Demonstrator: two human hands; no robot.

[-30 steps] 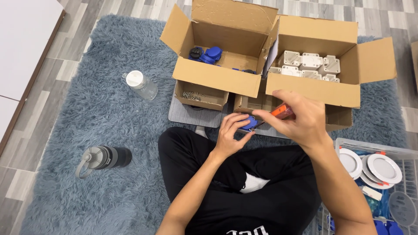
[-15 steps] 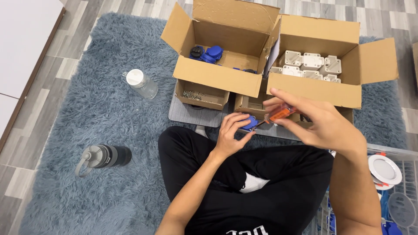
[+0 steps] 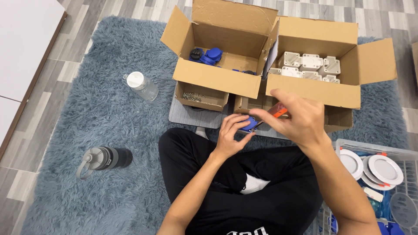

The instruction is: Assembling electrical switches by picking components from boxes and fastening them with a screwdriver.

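Your left hand [image 3: 230, 137] is pinching the blue part [image 3: 249, 123] above your lap, while your right hand [image 3: 296, 117] is gripping what looks like an orange-handled screwdriver [image 3: 278, 112]. Keep the part braced and the tip square.

A small round blue plastic part [image 3: 249, 123] sits pinched in the fingers of the left hand [image 3: 231, 135], above the lap. An orange-handled screwdriver [image 3: 277, 112] in the right hand [image 3: 296, 119] slants down to the left, its tip meeting the blue part; most of the handle is hidden.
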